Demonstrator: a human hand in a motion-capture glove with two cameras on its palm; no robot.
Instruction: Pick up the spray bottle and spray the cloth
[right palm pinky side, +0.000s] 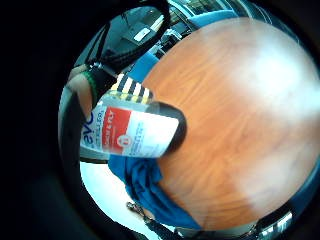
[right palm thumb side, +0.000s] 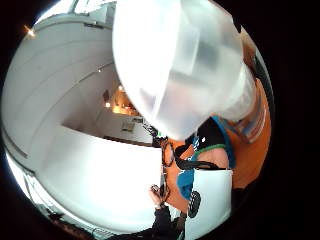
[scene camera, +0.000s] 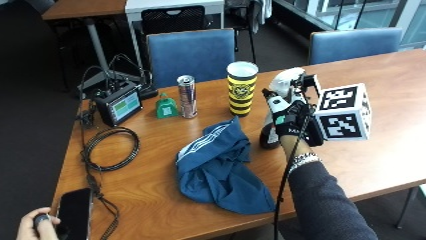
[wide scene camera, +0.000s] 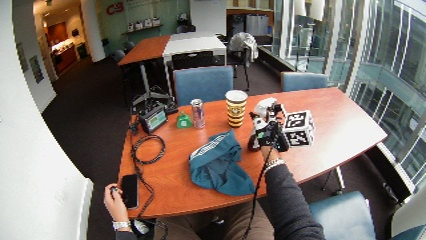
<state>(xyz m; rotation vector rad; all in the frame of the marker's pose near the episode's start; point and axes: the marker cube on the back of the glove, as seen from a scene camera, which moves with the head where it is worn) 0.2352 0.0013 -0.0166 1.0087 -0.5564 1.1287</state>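
Outside view: nearest the camera, a dark sleeve rises from the near edge to the gloved right hand (scene camera: 291, 122), whose fingers are curled round the spray bottle (scene camera: 281, 107). This bottle stands upright, its dark base on or just above the wooden tabletop (scene camera: 373, 150) and its white trigger head above the hand. Just beside it, toward the person's left, lies the crumpled blue cloth (scene camera: 219, 167) with white stripes along one edge. Behind the cloth stand a yellow-and-black cup (scene camera: 241, 88), a slim can (scene camera: 187, 96) and a small green object (scene camera: 165, 107); a small monitor (scene camera: 118, 105) and a coiled cable (scene camera: 111, 142) lie farther left. At the near left corner a bare hand (scene camera: 33, 225) rests beside a phone (scene camera: 73, 212).

Wide outside view: same layout; hand (wide scene camera: 271, 135) on bottle (wide scene camera: 261, 125), cloth (wide scene camera: 216, 162) just beside it, blue chairs (wide scene camera: 203, 85) behind the tabletop.

Little finger side palm view: bottle's red-and-white label (right palm pinky side: 127, 131) fills the area close to the palm, with the cloth (right palm pinky side: 150, 192), striped cup (right palm pinky side: 132, 89) and tabletop (right palm pinky side: 240, 115) beyond.

Thumb side palm view: translucent white bottle head (right palm thumb side: 175, 65) lies close to the palm.
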